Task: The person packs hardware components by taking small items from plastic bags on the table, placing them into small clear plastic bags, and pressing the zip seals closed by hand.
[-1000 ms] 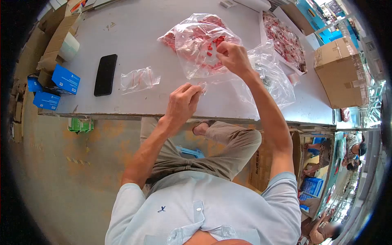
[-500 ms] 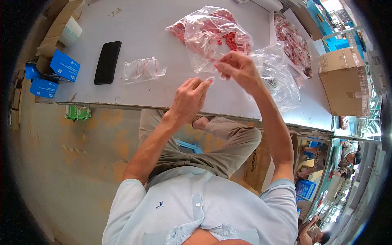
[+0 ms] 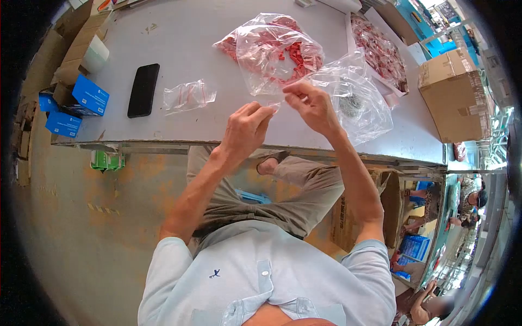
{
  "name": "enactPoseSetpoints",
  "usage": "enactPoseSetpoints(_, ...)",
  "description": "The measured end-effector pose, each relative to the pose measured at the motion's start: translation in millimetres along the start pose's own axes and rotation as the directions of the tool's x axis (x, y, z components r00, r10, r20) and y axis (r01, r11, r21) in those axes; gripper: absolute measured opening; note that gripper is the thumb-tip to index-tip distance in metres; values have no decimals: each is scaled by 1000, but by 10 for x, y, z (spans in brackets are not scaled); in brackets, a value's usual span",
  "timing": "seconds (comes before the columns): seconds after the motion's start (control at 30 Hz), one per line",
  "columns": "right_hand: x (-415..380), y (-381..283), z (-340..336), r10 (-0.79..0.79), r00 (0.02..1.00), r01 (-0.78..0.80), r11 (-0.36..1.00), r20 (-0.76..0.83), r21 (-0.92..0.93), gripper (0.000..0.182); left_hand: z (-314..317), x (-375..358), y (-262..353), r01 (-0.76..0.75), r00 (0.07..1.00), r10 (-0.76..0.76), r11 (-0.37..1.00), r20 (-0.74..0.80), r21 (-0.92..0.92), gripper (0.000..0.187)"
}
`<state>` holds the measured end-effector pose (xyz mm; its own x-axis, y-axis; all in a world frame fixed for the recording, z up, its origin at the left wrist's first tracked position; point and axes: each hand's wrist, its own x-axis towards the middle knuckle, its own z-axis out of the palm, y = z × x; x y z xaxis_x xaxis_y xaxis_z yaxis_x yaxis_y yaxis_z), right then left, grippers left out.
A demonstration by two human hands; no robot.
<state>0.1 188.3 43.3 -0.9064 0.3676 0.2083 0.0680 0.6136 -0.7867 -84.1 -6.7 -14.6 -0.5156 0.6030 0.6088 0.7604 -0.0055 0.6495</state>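
Note:
Near the table's front edge, my left hand (image 3: 246, 126) pinches a small clear plastic bag (image 3: 274, 105) between thumb and fingers. My right hand (image 3: 314, 107) is just to its right, thumb and forefinger pressed together; whatever they hold is too small to make out. Beyond the hands lies a large clear bag (image 3: 295, 54) of red pieces. A second clear bag (image 3: 350, 106), with small grey metal-looking pieces inside, rests to the right of my right hand. Flat small zip bags (image 3: 190, 96) lie to the left of my left hand.
A black phone (image 3: 143, 91) lies on the table (image 3: 179, 43) at the left. Blue boxes (image 3: 89, 95) stand at the left edge. On the right are a tray of red-and-clear packets (image 3: 380, 51) and a cardboard box (image 3: 454, 95). People sit at the far right.
The view has shifted slightly. My right hand has moved a little away from the bag of red pieces; my left hand still holds the small bag.

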Motion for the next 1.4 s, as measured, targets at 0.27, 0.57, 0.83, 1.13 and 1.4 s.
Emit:
enactPoseSetpoints(0.27, -157, 58, -75, -8, 974, -71, 939, 226, 336, 16, -115, 87, 100, 168, 986, -152, 932, 73, -320, 18)
enactPoseSetpoints(0.57, -338, -140, -87, 46, 993, -85, 921, 111, 381, 16, -28, 170, 178, 506, 855, -445, 600, 266, -620, 20)
enactPoseSetpoints(0.83, -449, -155, -179, 82, 988, -126, 921, 132, 368, 15, 91, 210, 254, 519, 838, -463, 512, 289, -684, 13)
enactPoseSetpoints(1.13, -510, -141, -208, 76, 989, -123, 909, 130, 399, 11, 123, 292, 366, 491, 864, -405, 551, 298, -675, 9)
enactPoseSetpoints(1.4, -589, -65, -268, 74, 997, -77, 832, 28, 550, 12, 92, 281, 315, 488, 847, -432, 398, 311, -777, 5)
